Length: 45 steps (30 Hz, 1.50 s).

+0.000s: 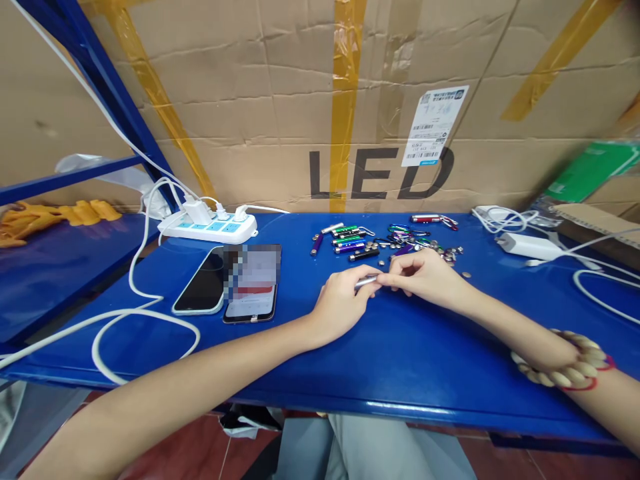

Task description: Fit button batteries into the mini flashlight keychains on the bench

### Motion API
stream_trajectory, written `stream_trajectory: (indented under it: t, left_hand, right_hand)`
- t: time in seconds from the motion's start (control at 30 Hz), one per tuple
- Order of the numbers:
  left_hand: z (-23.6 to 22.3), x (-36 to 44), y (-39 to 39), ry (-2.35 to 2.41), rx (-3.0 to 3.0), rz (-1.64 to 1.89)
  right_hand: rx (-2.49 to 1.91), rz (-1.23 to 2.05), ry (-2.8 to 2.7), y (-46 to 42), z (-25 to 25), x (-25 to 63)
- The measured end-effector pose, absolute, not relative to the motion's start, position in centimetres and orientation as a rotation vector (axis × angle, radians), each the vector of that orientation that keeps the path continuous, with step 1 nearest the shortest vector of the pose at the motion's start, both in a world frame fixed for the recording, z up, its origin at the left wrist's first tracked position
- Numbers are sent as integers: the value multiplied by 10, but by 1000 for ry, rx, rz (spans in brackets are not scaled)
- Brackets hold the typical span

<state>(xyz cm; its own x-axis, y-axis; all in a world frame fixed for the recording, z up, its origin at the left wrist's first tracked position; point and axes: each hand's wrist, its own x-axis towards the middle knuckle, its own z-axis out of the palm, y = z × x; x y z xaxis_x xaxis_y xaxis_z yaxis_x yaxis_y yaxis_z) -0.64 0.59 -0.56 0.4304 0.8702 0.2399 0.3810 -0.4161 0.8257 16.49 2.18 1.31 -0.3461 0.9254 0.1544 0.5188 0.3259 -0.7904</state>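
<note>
My left hand [343,300] is closed around a small silver mini flashlight [367,281], its slim metal barrel partly hidden by my fingers. At the barrel's right end, the thumb and forefinger of my right hand [425,277] pinch together; any small part between them is hidden. Just beyond my hands lies a loose group of mini flashlights in green [349,240], purple [317,244], black [364,255] and silver. Several carabiner clips [407,233] are heaped beside them. Small round metal pieces, like button cells [467,275], are scattered near my right hand.
Two phones [200,283] [250,303] lie left on the blue table [400,373]. Behind them is a white power strip [210,230] with trailing cables. A red flashlight [425,219] lies farther back. A white adapter [530,247] sits right; a large cardboard box [280,87] stands behind.
</note>
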Motion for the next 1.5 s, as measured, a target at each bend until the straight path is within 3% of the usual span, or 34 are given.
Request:
stream_trajectory:
  t: [0.53,0.87,1.5]
  left_hand:
    - [3,-4,4,1043,1741,1004]
    - [4,-4,5,1040,1765,965]
    - [-2,-8,6,1015,1983,834]
  right_hand:
    - [-1180,700,-1914,21,18,166]
    - [-1128,1012,-1879,26,12,173]
    - [-941,1209,-1763,30,11,172]
